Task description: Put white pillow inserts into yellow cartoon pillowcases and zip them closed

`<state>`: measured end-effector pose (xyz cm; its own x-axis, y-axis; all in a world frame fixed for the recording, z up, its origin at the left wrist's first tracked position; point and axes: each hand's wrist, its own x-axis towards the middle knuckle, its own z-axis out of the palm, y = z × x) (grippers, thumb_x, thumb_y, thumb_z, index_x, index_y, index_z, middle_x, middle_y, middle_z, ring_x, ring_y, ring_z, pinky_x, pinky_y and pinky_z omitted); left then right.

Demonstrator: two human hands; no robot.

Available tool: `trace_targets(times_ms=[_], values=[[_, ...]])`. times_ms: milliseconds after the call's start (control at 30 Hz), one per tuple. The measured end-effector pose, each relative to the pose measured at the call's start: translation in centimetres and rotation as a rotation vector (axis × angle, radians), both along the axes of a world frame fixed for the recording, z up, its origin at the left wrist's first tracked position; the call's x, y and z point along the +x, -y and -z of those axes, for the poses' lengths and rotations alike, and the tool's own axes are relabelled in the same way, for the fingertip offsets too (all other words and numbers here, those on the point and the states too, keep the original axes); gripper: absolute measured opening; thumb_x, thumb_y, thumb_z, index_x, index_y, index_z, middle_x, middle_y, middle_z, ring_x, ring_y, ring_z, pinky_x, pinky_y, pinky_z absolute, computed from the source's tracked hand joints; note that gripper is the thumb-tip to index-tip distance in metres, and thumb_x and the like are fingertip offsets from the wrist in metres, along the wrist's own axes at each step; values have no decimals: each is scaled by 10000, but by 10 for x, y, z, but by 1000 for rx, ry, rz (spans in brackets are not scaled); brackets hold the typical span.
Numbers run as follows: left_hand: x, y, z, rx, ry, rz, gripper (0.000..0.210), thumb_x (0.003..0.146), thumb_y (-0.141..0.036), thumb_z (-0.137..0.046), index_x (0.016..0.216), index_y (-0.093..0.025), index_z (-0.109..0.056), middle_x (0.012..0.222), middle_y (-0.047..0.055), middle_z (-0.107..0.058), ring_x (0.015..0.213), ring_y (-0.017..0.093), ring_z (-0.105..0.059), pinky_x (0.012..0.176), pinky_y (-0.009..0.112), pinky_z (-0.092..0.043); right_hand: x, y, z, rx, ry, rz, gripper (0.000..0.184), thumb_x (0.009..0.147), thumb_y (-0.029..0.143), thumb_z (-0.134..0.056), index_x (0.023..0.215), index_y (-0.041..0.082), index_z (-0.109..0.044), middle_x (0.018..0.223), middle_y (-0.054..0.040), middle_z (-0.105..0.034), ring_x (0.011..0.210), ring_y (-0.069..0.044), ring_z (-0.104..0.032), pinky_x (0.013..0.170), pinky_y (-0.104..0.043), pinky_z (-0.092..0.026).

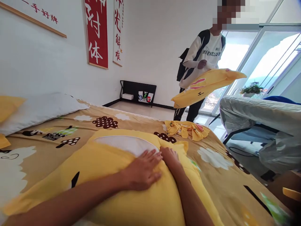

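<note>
A yellow pillowcase (113,179) lies on the bed in front of me with a white pillow (122,142) inside it, which shows through the long opening. My left hand (143,169) rests on the case just below the opening, fingers stretched out and fingertips over the white pillow. Close beside it, at the right end of the opening, my right hand (170,157) has its fingers curled on the edge of the yellow fabric; the fingertips are partly hidden.
Bunched yellow fabric (188,129) lies near the bed's far edge. A white pillow (47,108) is at left on the patterned bedsheet (213,157). Across the bed, another person (199,56) holds a yellow pillow (207,86). A plastic-covered table (256,110) stands at right.
</note>
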<state>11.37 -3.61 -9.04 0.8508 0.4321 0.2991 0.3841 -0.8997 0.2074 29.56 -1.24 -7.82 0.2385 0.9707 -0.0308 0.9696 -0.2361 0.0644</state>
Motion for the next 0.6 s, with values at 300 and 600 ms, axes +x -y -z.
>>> trace_targets(times_ms=[300, 600], values=[[41, -11, -18, 5, -444, -132, 426, 943, -354, -279, 884, -158, -654, 808, 105, -703, 729, 267, -670, 717, 420, -508, 48, 30, -11, 435, -196, 206, 549, 777, 98, -415, 1281, 252, -570, 1085, -93, -687, 988, -262, -630, 719, -325, -433], [136, -38, 22, 46, -297, -23, 422, 889, -342, -485, 1262, -163, -562, 1212, 168, -619, 1139, 328, -556, 971, 492, -411, 61, 48, -20, 500, -230, 296, 496, 730, 76, -465, 1151, 249, -661, 942, -70, -706, 908, -236, -630, 639, -287, -369]])
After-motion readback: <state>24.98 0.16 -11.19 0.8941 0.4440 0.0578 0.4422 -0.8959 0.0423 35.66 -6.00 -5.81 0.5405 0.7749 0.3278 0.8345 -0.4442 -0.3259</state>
